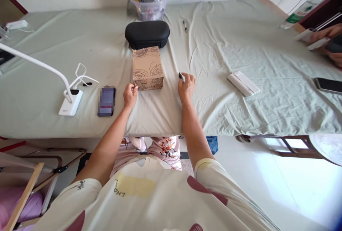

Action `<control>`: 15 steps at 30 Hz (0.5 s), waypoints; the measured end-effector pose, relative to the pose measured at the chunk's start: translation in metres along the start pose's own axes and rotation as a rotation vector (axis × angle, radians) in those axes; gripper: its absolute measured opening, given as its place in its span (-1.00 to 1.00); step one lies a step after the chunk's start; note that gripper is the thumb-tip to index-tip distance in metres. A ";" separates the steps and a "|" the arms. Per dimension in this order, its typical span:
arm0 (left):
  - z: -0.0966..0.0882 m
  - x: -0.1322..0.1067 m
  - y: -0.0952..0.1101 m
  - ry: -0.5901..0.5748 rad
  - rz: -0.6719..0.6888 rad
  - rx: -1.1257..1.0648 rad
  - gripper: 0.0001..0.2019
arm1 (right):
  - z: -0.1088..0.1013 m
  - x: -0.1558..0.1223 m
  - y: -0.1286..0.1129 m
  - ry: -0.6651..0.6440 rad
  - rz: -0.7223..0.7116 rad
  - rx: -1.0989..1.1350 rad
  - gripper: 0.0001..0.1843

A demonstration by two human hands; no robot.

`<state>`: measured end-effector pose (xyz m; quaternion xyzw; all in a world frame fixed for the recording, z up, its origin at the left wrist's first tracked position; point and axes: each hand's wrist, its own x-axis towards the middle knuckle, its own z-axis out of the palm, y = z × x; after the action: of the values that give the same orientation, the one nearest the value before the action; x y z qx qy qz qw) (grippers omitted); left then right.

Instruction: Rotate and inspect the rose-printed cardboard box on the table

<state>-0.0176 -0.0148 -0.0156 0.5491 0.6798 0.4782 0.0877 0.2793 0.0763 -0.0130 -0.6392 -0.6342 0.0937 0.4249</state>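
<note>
A brown cardboard box (147, 63) with black scribbled, rose-like line drawings on its top and front sits on the cloth before me. At its front left corner is my left hand (130, 95), fingers curled and the thumb and fingertips pinched against the cardboard. To the right of the box, my right hand (186, 85) rests on the cloth with its fingers closed around a black pen (181, 77). The pen's dark end points away from me, up and to the left. Right behind the box stands a black zipped case (147, 34), close against it.
A phone (106, 101) and a white power bank (71, 102) with a bent white stalk lie left. Another pen (185, 26) lies farther back. A clear plastic tub (152, 8) stands by the wall. Rightward are a white ridged object (243, 83), a dark phone (328, 85) and another person's hand (327, 33).
</note>
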 end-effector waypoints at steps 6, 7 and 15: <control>-0.002 0.002 0.002 0.000 0.019 -0.006 -0.87 | 0.002 -0.005 0.013 -0.035 0.060 0.040 -0.62; -0.002 0.002 0.002 0.001 0.024 -0.008 -0.87 | 0.003 -0.007 0.013 -0.046 0.040 0.047 -0.64; 0.000 0.002 -0.002 0.012 0.043 -0.025 -0.83 | 0.007 -0.005 0.011 -0.089 0.042 0.079 -0.65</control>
<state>-0.0197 -0.0133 -0.0157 0.5596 0.6621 0.4919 0.0801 0.2819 0.0762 -0.0264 -0.6303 -0.6347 0.1559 0.4189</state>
